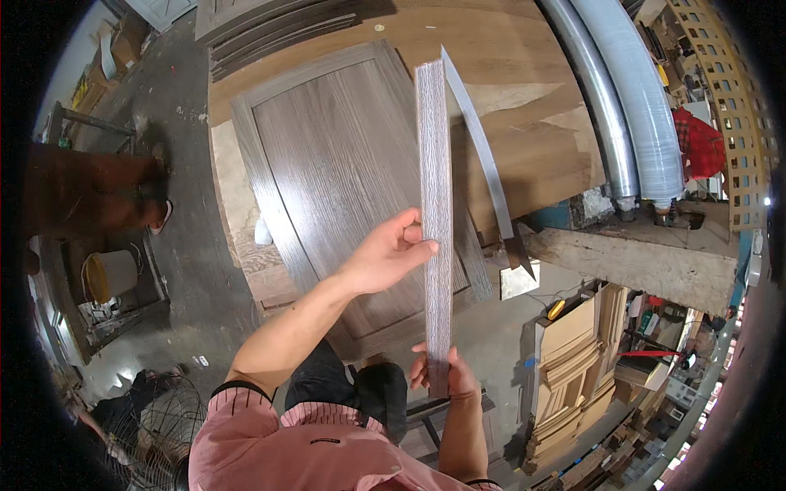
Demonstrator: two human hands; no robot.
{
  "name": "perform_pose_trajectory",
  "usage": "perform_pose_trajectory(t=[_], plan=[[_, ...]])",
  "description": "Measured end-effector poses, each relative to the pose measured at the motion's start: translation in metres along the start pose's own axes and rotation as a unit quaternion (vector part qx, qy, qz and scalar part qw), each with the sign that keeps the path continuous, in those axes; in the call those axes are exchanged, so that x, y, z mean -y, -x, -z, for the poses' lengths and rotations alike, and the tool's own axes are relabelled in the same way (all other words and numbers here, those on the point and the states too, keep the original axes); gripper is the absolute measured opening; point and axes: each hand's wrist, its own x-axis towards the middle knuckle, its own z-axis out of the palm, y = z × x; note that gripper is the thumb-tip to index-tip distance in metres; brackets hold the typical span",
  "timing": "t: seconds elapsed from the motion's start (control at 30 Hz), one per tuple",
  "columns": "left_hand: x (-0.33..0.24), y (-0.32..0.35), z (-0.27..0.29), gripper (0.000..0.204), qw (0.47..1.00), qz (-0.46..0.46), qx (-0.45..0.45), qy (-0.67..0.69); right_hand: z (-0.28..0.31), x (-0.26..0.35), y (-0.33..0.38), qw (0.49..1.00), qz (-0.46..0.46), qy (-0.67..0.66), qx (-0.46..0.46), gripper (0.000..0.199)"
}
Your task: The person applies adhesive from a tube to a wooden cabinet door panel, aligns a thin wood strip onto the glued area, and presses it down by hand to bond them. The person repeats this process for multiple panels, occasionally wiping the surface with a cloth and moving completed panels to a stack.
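Observation:
A long, narrow wood-grain board [436, 164] in grey-brown is held up in front of me, edge upward. My left hand [391, 252] grips it around the middle from the left side, thumb on the upper face. Around its near end my right hand [450, 372] is closed, partly hidden by the board. Beneath lies a large grey-brown cabinet door [336, 155] with a raised frame, flat on the worktable [503, 41]. A thin, pale grey strip [483, 147] runs just right of the board, its near end dark.
More grey-brown panels [278, 41] are stacked at the table's far left. Silver duct pipes [598, 82] run along the right, above a thick wooden beam [639, 262]. Cut boards [573, 368] stand at lower right. A person [98, 192] is at left, near a bucket [110, 274].

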Motion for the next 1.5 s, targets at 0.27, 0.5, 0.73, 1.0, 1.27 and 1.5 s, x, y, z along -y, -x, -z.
perform_pose_trajectory(t=[0.27, 0.5, 0.73, 1.0, 1.27, 1.5], plan=[[0.01, 0.014, 0.085, 0.038, 0.825, -0.289, -0.2, -0.442, 0.001, 0.018, -0.035, 0.66, 0.273, 0.583, -0.386, 0.06], [-0.037, -0.031, 0.144, 0.072, 0.621, -0.25, 0.025, -0.742, -0.026, 0.062, -0.07, 0.511, 0.286, 0.702, -0.405, 0.054], [-0.046, -0.048, 0.222, 0.08, 0.594, -0.256, -0.075, -0.759, -0.02, 0.067, -0.139, 0.548, 0.392, 0.641, -0.368, 0.055], [-0.042, -0.094, 0.218, 0.08, 0.62, -0.254, -0.073, -0.739, 0.011, 0.068, -0.165, 0.583, 0.411, 0.582, -0.391, 0.053], [-0.049, -0.112, 0.214, 0.075, 0.584, -0.261, -0.07, -0.765, 0.021, 0.072, -0.175, 0.564, 0.415, 0.582, -0.412, 0.051], [-0.049, -0.124, 0.203, 0.077, 0.583, -0.284, -0.076, -0.757, 0.027, 0.075, -0.18, 0.547, 0.406, 0.591, -0.432, 0.05]])
